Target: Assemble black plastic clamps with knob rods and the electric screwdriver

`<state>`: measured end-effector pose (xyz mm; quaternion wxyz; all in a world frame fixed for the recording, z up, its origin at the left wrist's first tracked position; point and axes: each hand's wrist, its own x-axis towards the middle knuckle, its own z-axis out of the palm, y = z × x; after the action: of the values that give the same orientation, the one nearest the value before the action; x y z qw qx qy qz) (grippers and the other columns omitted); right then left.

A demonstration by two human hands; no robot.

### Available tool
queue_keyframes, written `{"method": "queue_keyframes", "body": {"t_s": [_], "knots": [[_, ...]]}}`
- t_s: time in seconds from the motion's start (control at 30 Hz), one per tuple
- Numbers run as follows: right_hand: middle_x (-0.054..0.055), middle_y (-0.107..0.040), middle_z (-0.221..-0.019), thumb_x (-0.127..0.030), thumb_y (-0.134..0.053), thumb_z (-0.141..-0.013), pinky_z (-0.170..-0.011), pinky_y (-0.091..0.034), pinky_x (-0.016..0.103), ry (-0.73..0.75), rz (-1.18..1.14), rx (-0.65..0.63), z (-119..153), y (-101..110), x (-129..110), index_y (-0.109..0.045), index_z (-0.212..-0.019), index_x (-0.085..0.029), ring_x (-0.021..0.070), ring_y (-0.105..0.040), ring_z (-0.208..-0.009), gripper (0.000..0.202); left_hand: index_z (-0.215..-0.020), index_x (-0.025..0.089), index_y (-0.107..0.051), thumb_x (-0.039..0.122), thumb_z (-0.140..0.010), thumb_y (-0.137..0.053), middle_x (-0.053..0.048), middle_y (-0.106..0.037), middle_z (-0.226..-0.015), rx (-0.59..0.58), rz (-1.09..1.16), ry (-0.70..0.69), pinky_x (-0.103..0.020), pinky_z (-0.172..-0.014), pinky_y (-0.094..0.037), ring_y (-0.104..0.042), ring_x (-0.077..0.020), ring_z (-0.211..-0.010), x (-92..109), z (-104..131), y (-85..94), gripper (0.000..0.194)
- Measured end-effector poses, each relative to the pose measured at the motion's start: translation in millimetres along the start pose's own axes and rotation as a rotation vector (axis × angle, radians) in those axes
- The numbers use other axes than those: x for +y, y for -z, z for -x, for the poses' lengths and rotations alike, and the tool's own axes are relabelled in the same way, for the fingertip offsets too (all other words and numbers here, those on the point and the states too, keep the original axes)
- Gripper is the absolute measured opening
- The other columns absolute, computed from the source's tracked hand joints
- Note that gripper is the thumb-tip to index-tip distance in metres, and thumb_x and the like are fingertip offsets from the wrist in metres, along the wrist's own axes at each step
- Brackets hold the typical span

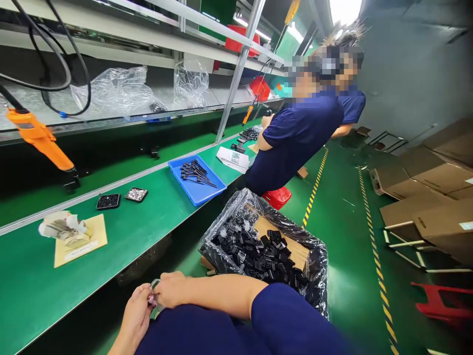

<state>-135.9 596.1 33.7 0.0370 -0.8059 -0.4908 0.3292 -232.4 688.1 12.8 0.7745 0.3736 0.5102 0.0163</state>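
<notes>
Close to my body, in front of the bench edge, my left hand and my right hand meet with fingers pinched. Between them is a small shiny, partly clear item with a pinkish patch; its kind cannot be made out, and the fingers hide much of it. Both hands appear to grip it. To the right of my right arm stands a box lined with clear plastic, holding many black plastic parts.
On the green bench are a blue tray of black rod-like parts, two small dishes of tiny pieces, and a yellow envelope under crumpled paper. An orange power screwdriver hangs left. A co-worker stands beyond the box; cartons line the right.
</notes>
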Motion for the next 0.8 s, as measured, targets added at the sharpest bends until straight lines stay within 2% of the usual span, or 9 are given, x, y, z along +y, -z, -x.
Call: {"method": "queue_keyframes", "body": {"t_s": [0.07, 0.17, 0.27, 0.37, 0.47, 0.6, 0.67, 0.73, 0.8], "knots": [[0.007, -0.075, -0.092, -0.023, -0.070, -0.081, -0.066, -0.061, 0.034, 0.064, 0.074, -0.074, -12.7, 11.4, -2.5, -0.071, -0.077, -0.021, 0.0245, -0.073, -0.087, 0.005, -0.076, 0.019, -0.050, 0.031, -0.043, -0.075, 0.008, -0.046, -0.054, 0.012, -0.006, -0.020, -0.021, -0.050, -0.038, -0.042, -0.0075, -0.050, 3.0, -1.9, -8.2, 0.043], [0.013, -0.074, -0.105, -0.019, -0.076, -0.076, -0.075, -0.062, 0.042, 0.032, 0.076, -0.104, -27.5, 36.2, -4.6, -0.068, -0.071, -0.017, 0.0285, -0.072, -0.096, 0.009, -0.077, 0.020, -0.049, 0.031, -0.043, -0.073, 0.008, -0.048, -0.054, 0.042, -0.010, -0.069, -0.021, -0.051, -0.038, -0.043, -0.0078, -0.051, 10.4, -4.4, -20.5, 0.043], [0.006, -0.075, -0.084, -0.015, -0.078, -0.071, -0.069, -0.059, 0.033, -0.018, -0.111, -0.207, -32.2, 61.7, 5.1, -0.063, -0.056, -0.017, 0.0255, -0.073, -0.085, 0.021, -0.082, 0.020, -0.050, 0.030, -0.044, -0.072, 0.009, -0.047, -0.052, 0.047, -0.016, -0.096, -0.021, -0.052, -0.037, -0.042, -0.0081, -0.050, 21.9, -6.6, -30.9, 0.045], [-0.002, -0.069, -0.064, -0.022, -0.073, -0.079, -0.059, -0.051, 0.022, -0.033, -0.257, -0.222, -27.7, 70.7, 24.9, -0.068, -0.058, -0.020, 0.0181, -0.069, -0.070, 0.022, -0.087, 0.020, -0.051, 0.033, -0.044, -0.071, 0.009, -0.046, -0.051, 0.087, -0.069, -0.137, -0.021, -0.051, -0.037, -0.042, -0.0088, -0.049, 30.0, -3.7, -41.6, 0.049], [-0.001, -0.072, -0.074, -0.032, -0.067, -0.088, -0.060, -0.046, 0.022, -0.072, -0.318, -0.131, -20.5, 58.6, 40.1, -0.076, -0.076, -0.022, 0.0168, -0.068, -0.074, 0.017, -0.083, 0.019, -0.049, 0.040, -0.048, -0.067, 0.009, -0.045, -0.051, 0.049, -0.146, -0.218, -0.021, -0.050, -0.034, -0.040, -0.0082, -0.049, 28.0, 4.7, -52.6, 0.044], [0.006, -0.072, -0.094, -0.031, -0.068, -0.084, -0.074, -0.047, 0.025, -0.100, -0.379, 0.012, -20.2, 34.8, 42.9, -0.074, -0.087, -0.020, 0.0188, -0.065, -0.089, 0.012, -0.081, 0.018, -0.052, 0.035, -0.055, -0.065, 0.007, -0.046, -0.050, 0.024, -0.129, -0.222, -0.022, -0.051, -0.033, -0.042, -0.0087, -0.049, 18.2, 5.7, -59.3, 0.035], [0.009, -0.068, -0.109, -0.024, -0.066, -0.083, -0.083, -0.047, 0.027, -0.103, -0.418, 0.079, -24.6, 26.7, 41.5, -0.070, -0.092, -0.018, 0.0185, -0.062, -0.095, 0.012, -0.082, 0.018, -0.052, 0.031, -0.057, -0.062, 0.007, -0.047, -0.051, 0.019, -0.116, -0.238, -0.022, -0.053, -0.035, -0.043, -0.0090, -0.050, 13.0, 1.8, -56.4, 0.030], [0.011, -0.063, -0.119, -0.018, -0.062, -0.083, -0.088, -0.046, 0.029, -0.126, -0.467, 0.120, -30.7, 19.3, 41.5, -0.066, -0.103, -0.016, 0.0174, -0.059, -0.100, 0.020, -0.084, 0.017, -0.051, 0.025, -0.062, -0.060, 0.007, -0.047, -0.054, 0.042, -0.103, -0.251, -0.021, -0.055, -0.035, -0.044, -0.0080, -0.051, 5.7, -0.5, -50.6, 0.025], [0.011, -0.063, -0.117, -0.016, -0.062, -0.081, -0.086, -0.048, 0.028, -0.167, -0.517, 0.107, -37.9, 9.2, 43.0, -0.062, -0.113, -0.015, 0.0162, -0.059, -0.098, 0.032, -0.088, 0.016, -0.052, 0.020, -0.069, -0.059, 0.007, -0.048, -0.057, 0.085, -0.094, -0.250, -0.020, -0.056, -0.034, -0.044, -0.0069, -0.052, -5.3, 0.0, -43.3, 0.021]]}}
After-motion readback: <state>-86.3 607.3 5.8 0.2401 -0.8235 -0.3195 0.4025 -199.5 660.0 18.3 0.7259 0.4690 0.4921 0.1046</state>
